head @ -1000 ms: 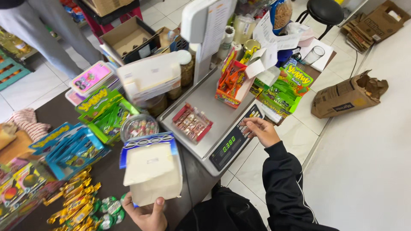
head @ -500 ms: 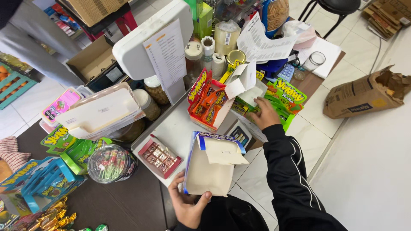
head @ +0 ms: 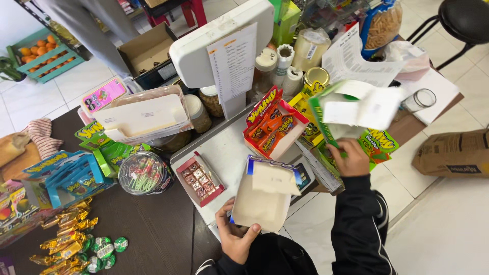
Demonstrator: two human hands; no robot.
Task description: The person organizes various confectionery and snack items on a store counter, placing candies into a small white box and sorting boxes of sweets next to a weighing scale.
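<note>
Over the scale point(head: 229, 153):
Left hand point(head: 237, 237): I grip white box point(head: 262, 196), upright.
Right hand point(head: 351, 159): I grip green box point(head: 351, 109), raised to the right, apart.

White carton point(head: 262, 196) with blue-trimmed top flaps: open, tilted, plain underside facing the camera, raised above the near edge of the scale surface point(head: 224, 153). Green-edged carton point(head: 351, 109) with white flaps: open, motion-blurred, raised farther right over the green candy boxes point(head: 379, 140).

The green box point(head: 351, 109) is motion-blurred, hiding most of the right hand point(head: 349, 159) beneath it
</note>
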